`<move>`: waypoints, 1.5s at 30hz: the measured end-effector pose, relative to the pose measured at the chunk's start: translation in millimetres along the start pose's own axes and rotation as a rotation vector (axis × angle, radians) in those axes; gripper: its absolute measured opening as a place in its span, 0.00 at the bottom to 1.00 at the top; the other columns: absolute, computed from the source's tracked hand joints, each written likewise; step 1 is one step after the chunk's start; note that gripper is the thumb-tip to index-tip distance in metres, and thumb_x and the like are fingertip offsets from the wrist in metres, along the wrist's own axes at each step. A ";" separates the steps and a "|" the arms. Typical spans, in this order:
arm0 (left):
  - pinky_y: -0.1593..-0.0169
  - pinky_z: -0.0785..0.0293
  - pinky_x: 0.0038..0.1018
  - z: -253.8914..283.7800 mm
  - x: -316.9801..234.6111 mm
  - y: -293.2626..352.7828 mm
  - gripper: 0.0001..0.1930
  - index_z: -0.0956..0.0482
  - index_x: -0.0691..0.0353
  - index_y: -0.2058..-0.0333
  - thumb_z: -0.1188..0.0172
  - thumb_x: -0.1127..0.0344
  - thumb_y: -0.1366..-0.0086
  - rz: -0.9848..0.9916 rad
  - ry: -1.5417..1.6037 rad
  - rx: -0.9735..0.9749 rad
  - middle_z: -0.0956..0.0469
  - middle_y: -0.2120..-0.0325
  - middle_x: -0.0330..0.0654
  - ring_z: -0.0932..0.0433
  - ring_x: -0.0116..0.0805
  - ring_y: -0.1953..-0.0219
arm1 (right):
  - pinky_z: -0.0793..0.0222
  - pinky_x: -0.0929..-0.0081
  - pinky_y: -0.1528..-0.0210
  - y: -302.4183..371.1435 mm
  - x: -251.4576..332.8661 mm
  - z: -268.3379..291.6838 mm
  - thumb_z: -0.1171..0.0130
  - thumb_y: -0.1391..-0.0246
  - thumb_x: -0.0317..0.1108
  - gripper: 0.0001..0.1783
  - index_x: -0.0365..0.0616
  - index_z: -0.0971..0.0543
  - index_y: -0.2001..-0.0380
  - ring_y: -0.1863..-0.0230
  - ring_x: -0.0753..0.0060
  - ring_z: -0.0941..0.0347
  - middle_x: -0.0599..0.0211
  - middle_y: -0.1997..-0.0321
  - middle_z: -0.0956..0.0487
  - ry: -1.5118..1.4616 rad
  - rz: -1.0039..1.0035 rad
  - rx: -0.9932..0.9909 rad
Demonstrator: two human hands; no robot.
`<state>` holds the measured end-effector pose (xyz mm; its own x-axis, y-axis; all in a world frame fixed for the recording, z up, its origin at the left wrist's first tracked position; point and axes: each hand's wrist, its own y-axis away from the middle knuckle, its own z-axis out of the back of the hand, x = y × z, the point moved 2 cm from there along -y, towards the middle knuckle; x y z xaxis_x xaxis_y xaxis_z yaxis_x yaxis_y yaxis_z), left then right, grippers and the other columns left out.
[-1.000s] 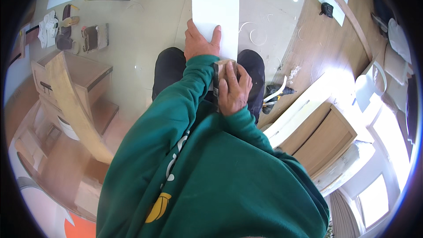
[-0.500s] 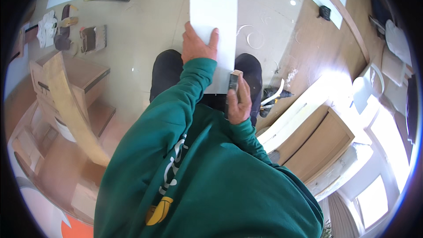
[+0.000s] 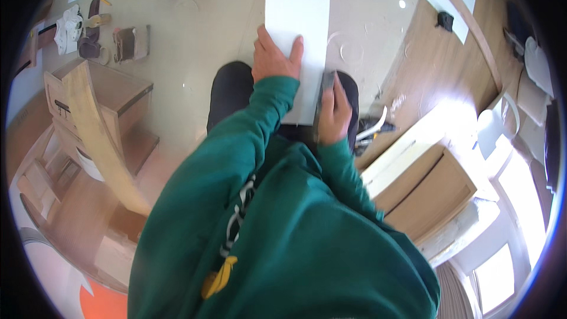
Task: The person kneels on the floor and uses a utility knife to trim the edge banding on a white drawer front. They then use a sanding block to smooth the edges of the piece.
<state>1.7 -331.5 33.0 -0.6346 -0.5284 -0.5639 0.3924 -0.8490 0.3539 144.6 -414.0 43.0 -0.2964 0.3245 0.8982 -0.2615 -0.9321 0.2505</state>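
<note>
Left hand (image 3: pixel 276 59): fingers spread on our board (image 3: pixel 298 0)
Right hand (image 3: pixel 335 112): pinching block (image 3: pixel 328 80) at edge
Progress: edge unfinished, we reckon; remainder unclear

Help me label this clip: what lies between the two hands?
In the head view, the white board and the dark block lie between left hand and right hand.

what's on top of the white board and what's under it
On top of the white board, your left hand rests at its left edge. Dark-trousered knees show on either side; what lies directly beneath is covered.
</note>
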 end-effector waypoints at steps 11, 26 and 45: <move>0.50 0.27 0.51 2.1 -8.0 -7.0 0.40 0.43 0.64 0.39 0.40 0.42 0.39 -0.051 0.050 -0.059 0.28 0.51 0.57 0.26 0.59 0.50 | 0.31 0.68 0.44 -30.4 -9.1 -6.0 0.46 0.37 0.38 0.27 0.27 0.28 0.41 0.46 0.58 0.23 0.43 0.49 0.20 -0.028 0.160 -0.012; 0.51 0.27 0.50 2.5 -2.5 -4.4 0.41 0.44 0.64 0.38 0.40 0.42 0.39 0.011 -0.012 -0.022 0.29 0.51 0.58 0.26 0.58 0.50 | 0.32 0.70 0.42 -42.6 -0.1 -11.0 0.46 0.37 0.39 0.28 0.30 0.29 0.40 0.46 0.64 0.25 0.47 0.44 0.22 -0.103 0.066 0.015; 0.51 0.27 0.50 4.5 -20.9 -5.6 0.41 0.45 0.65 0.38 0.40 0.41 0.39 -0.027 -0.012 -0.023 0.29 0.51 0.58 0.25 0.59 0.52 | 0.30 0.73 0.50 -113.8 22.0 -14.9 0.48 0.36 0.38 0.25 0.30 0.27 0.42 0.56 0.73 0.26 0.55 0.53 0.18 -0.164 0.024 0.031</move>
<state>9.8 -315.7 46.1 -0.6528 -0.5056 -0.5642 0.3905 -0.8627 0.3212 154.1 -298.4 28.9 -0.1480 0.2742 0.9502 -0.2266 -0.9446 0.2373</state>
